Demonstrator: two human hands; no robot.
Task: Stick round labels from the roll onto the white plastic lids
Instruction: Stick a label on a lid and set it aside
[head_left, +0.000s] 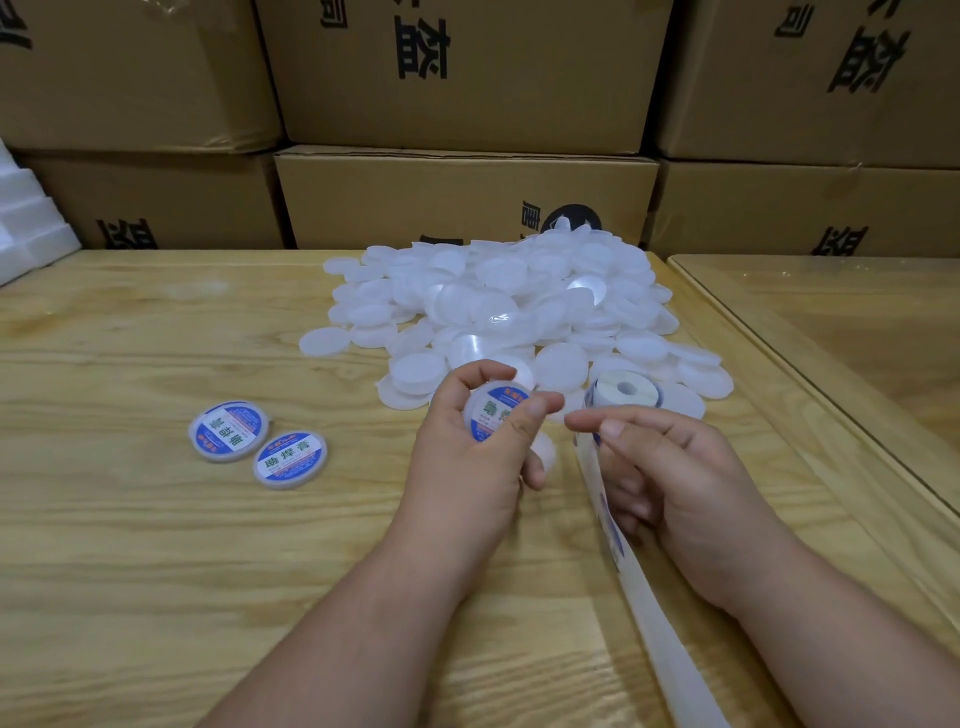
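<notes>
Here, three lids carry a round label. Two labelled lids (258, 444) lie touching on the table (130, 519), at about nine o'clock from the hands. The third lid (494, 411) is in the left hand (470, 441), fingers curled round its rim and the thumb pressed over its label, which hides part of the print. Something white shows under that hand; what it is cannot be made out.

The heap of plain lids (514, 312) at twelve o'clock is too overlapped to count. One roll of labels (626, 391) stands against the heap at one o'clock. Its single backing strip (654, 613) runs toward five o'clock and is cut off at the lower edge.

The right hand (675, 467) has thumb and forefinger drawn together just beside the strip's upper end, the other fingers curled; whether that grip actually pinches the strip cannot be told.

Six cardboard boxes (462, 197), all partly cut off, stand behind, and white foam (31, 223) shows at ten o'clock.
</notes>
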